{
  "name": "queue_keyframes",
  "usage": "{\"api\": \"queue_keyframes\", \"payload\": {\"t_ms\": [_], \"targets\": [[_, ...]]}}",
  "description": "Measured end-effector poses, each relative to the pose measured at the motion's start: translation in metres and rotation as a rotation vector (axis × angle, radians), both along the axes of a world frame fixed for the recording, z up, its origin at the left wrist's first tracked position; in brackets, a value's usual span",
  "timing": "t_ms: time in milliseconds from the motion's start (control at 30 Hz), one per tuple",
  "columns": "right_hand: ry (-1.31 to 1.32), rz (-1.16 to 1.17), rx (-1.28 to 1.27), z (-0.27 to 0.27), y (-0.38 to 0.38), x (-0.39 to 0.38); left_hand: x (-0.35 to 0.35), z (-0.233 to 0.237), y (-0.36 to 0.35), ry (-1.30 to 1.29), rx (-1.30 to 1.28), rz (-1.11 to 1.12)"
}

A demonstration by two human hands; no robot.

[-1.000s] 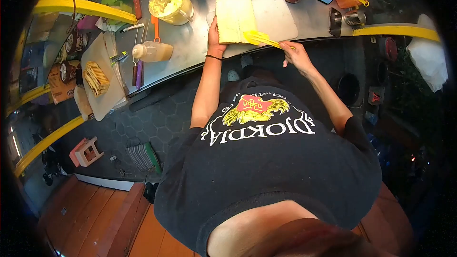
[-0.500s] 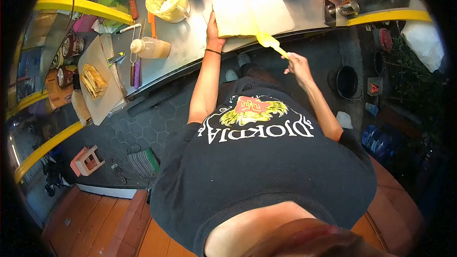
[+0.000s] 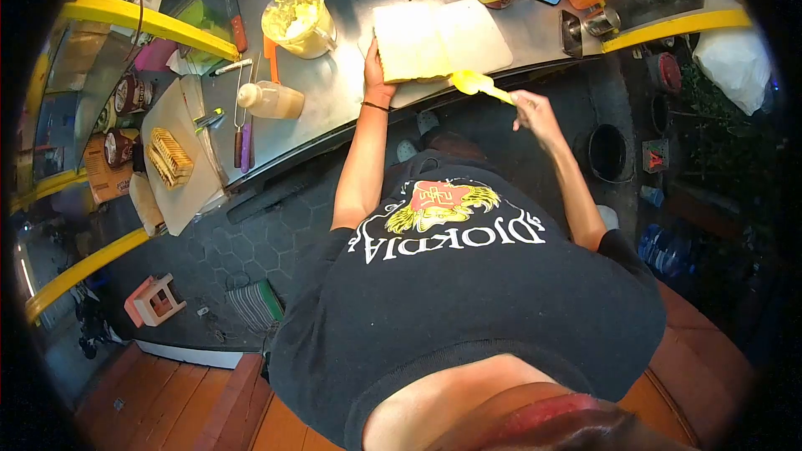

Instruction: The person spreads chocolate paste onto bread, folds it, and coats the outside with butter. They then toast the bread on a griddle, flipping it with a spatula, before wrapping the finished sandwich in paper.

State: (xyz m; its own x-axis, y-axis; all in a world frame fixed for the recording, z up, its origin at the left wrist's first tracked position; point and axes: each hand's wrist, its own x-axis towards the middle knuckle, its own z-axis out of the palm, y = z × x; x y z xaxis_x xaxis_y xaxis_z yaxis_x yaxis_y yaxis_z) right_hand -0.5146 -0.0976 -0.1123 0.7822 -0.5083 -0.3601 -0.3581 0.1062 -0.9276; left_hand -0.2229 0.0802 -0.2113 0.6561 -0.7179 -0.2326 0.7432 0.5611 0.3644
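Head view: left hand (image 3: 373, 73) clasps the bread slab (image 3: 409, 42) by its left edge, on the cutting board (image 3: 480, 33). Right hand (image 3: 535, 108) is closed round the yellow spatula (image 3: 478, 83), its blade at the board's near edge and its handle out over open floor.

A fisheye lens bows the yellow rail (image 3: 142, 12) and rings the frame in black vignette. Light is strongest at 12 o'clock, where the steel counter (image 3: 334, 92) carries soft glare and the pale bread slab (image 3: 409, 42) is nearly washed out. The yellow spatula (image 3: 476, 83) looks soft-edged. The floor (image 3: 259, 225) at 9 o'clock and everything at 3 o'clock sink into dimness. At 6 o'clock the nearest part blurs.
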Motion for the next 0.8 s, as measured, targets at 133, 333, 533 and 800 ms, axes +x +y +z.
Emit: {"api": "queue_keyframes", "payload": {"t_ms": [133,333,533,800], "targets": [[0.078,0.333,-0.460,0.025,-0.050,0.053,-0.001,0.012,0.002,0.030,-0.017,-0.026],[0.052,0.464,-0.650,0.088,-0.105,0.101,0.003,0.001,0.004,0.042,-0.010,-0.008],[-0.203,0.353,-0.546,0.032,-0.048,0.187,0.000,0.004,0.005,0.009,-0.038,0.004],[-0.218,0.696,-0.648,0.005,-0.007,0.150,0.000,-0.001,0.008,0.048,-0.172,-0.057]]}}
